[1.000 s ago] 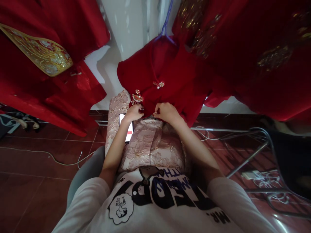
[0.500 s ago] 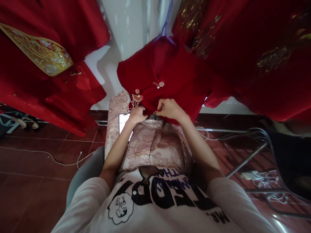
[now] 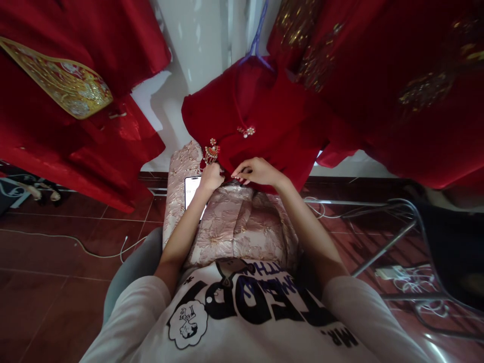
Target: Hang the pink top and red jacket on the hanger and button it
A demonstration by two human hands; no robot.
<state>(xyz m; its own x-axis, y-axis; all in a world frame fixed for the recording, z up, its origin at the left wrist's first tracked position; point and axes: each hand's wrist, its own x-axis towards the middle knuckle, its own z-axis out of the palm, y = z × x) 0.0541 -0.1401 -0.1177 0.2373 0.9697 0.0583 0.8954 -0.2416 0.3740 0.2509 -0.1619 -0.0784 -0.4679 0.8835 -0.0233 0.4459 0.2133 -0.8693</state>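
A red garment (image 3: 280, 116) hangs from a purple hanger (image 3: 257, 43), its lower part lying over shiny pink brocade fabric (image 3: 227, 227). My left hand (image 3: 212, 177) is closed at the garment's lower left edge, seemingly on its cloth, just below a beaded, tasselled ornament (image 3: 212, 151). My right hand (image 3: 260, 172) is a short way to the right, thumb and fingers pinched on something too small to make out. Above it, a pearl flower fastening (image 3: 246, 132) sits at the neckline. A phone (image 3: 192, 186) with a lit screen lies beside my left wrist, partly covered by the forearm.
Red garments with gold embroidery (image 3: 81, 91) hang at left, and others with gold sequins (image 3: 425, 91) at right. A dark chair with a metal frame (image 3: 385, 247) stands at right near tangled white cables (image 3: 414, 282). Another cable (image 3: 86, 249) crosses the tiled floor at left.
My right hand has shifted slightly left, closer to my left hand, and its fingers have turned. My left hand has moved slightly left, and the tasselled ornament has shifted a little with the cloth.
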